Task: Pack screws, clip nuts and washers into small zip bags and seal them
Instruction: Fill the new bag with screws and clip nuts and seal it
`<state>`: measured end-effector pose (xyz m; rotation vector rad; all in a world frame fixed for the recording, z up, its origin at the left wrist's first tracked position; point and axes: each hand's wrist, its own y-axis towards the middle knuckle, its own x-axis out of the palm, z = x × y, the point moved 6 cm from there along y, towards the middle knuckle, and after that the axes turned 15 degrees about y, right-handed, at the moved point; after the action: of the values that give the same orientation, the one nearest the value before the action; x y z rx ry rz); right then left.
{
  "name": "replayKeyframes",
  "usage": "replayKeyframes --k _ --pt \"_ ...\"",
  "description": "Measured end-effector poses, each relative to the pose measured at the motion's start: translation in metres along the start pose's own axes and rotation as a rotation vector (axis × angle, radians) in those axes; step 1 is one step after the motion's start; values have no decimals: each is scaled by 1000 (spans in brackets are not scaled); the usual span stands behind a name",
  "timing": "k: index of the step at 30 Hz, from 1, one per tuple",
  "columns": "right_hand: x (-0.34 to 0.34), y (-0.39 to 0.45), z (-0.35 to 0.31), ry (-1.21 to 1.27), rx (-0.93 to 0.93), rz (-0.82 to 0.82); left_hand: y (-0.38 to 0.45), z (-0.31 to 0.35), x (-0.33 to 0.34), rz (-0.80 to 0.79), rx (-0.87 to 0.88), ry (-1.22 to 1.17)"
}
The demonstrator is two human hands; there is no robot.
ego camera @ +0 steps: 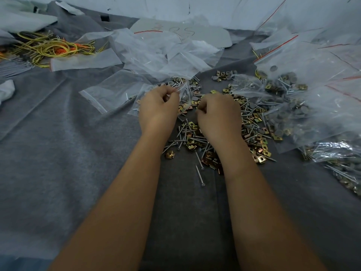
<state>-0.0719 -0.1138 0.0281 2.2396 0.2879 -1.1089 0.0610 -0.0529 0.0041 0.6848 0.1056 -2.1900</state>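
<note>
- Two bare forearms reach up from the bottom edge of the frame over a grey felt cloth [68, 173] that covers the whole work surface.
- A single long screw [199, 175] lies alone on the cloth between the forearms, just below centre.
- Above it, at centre, a loose heap of hardware [197, 139] spreads out: silver screws, brass-coloured square clip nuts and round grey washers, mixed together.
- The right hand [217, 116] rests on this heap, back up, fingers curled under in a narrow fist; what it holds, if anything, cannot be told.
- The left hand [158, 108], just left of centre, pinches the mouth of a small clear zip bag [182, 94] between thumb and fingertips. A few screws and a grey washer show through the plastic.
- Beside that hand on the left, an empty flat zip bag [109, 90] lies on the cloth.
- At the right edge, middle to lower, larger clear bags [297, 112] with red seal lines hold many screws, clip nuts and grey washers; some bags lie partly over the heap.
- In the lower right corner, another clear bag [343, 167] holds screws and clip nuts.
- Above centre, a rumpled pile of empty clear bags [162, 53] lies heaped.
- In the upper left, a tangle of yellow and orange wires [52, 47] sits on the cloth, with a narrow clear bag [86, 61] just below it.
- Top centre, a pale sheet [195, 32] carries handwritten marks, too blurred to read.
</note>
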Motion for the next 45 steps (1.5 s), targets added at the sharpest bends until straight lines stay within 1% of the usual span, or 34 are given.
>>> replayKeyframes --k 3,4,5,7,9,11,14,17,18,21,24,27,30,34,40,45 --pt "-13 -1 -1 310 27 157 -1 1 0 -2 11 11" --pt "-15 -1 -2 414 26 183 -1 2 0 -2 17 14" --pt "-15 -2 -4 498 21 181 -2 2 0 -3 23 16" --pt "-13 -2 -9 620 7 120 -2 2 -1 -4 30 16" --pt "-14 -2 -9 664 3 82 -1 1 -2 2 17 19" --pt "-20 -2 -2 659 49 106 -1 0 -2 10 -1 22" --pt "-23 -3 13 640 176 108 -1 -1 -2 6 -7 16" --pt "-18 -3 18 505 234 5 -1 -1 -2 -3 -12 10" --pt "-15 -4 18 495 255 -42 -1 -1 -2 -4 -14 10" --pt "-6 -7 16 595 309 -135 0 -1 -2 -1 -18 10" --pt "-9 -7 13 633 270 -78 -1 0 -3 5 -13 3" --pt "-14 -5 14 577 239 -17 -1 1 -3 10 0 1" --pt "-13 -5 14 532 233 -51 -1 0 -3 8 -4 1" --pt "-11 -4 12 381 183 -109 0 -1 -2 6 -16 0" --pt "-7 -6 8 448 193 -208 0 -1 -1 11 -1 -25" --pt "-9 -5 13 452 193 -211 0 -1 -1 6 -11 -29"
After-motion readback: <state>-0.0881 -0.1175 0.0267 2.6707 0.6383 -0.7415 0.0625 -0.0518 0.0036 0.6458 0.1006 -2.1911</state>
